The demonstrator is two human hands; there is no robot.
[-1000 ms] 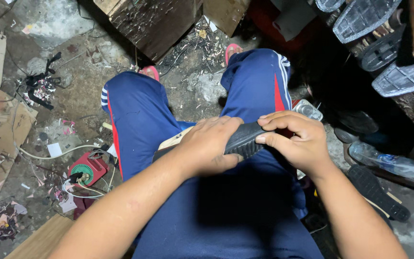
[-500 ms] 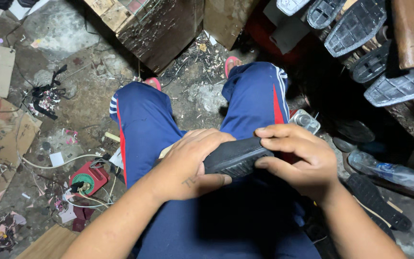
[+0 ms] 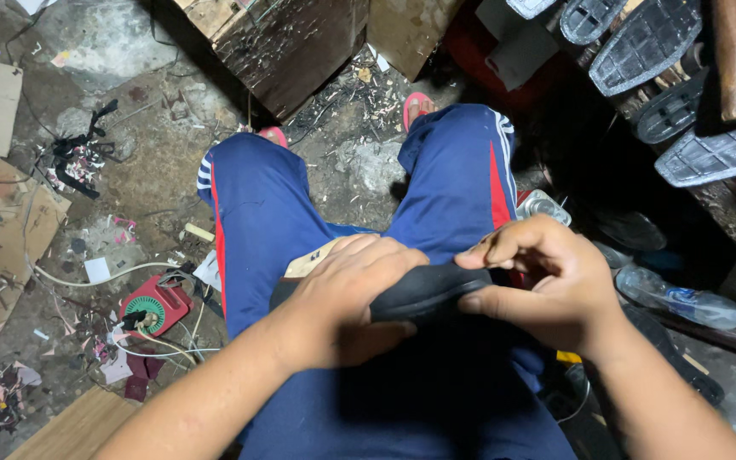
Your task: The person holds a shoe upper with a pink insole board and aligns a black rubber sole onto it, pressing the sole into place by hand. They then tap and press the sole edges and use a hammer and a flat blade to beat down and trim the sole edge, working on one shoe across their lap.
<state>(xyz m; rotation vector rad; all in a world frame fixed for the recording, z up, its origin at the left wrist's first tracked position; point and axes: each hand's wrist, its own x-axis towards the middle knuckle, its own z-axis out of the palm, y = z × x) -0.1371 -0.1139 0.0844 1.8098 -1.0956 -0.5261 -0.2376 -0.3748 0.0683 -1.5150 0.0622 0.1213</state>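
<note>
The black shoe sole lies crosswise over the lap, left hand clamped on its left end, right hand pinching its right end.

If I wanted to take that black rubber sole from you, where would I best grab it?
Probably at the bare middle stretch of the black sole, coming from above. It lies roughly level over the lap, the left hand wrapping one end and the right hand pinching the other, so only the curved upper edge between them is free. Its underside faces the blue trousers, leaving little room from below.
</note>
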